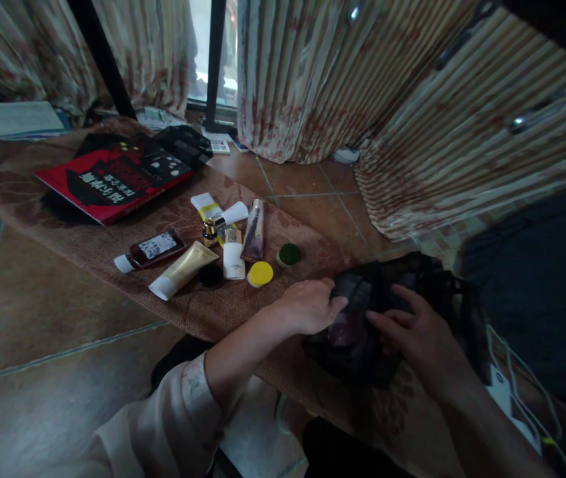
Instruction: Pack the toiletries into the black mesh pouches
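Observation:
A black see-through mesh bag (357, 368) lies at the near right end of the cloth-covered table, with dark, partly hidden items inside. My left hand (307, 307) is closed on the bag's left edge, its fingertips hidden by the fabric. On the opposite side, my right hand (419, 332) has its fingers bent against the bag, index finger raised. Left of the bag stand a yellow-lidded jar (261, 274) and a green-lidded jar (289, 255). Beyond them are a white bottle (233, 257), a brownish tube (254, 232) and a small dark gold-topped bottle (210, 232).
Further left lie a gold tube (183, 271), a dark red bottle (150, 251), a black round lid (210, 275) and a red-and-black book (118, 179). Pleated curtains (302, 79) hang behind the table. White cables (516, 372) run at the right.

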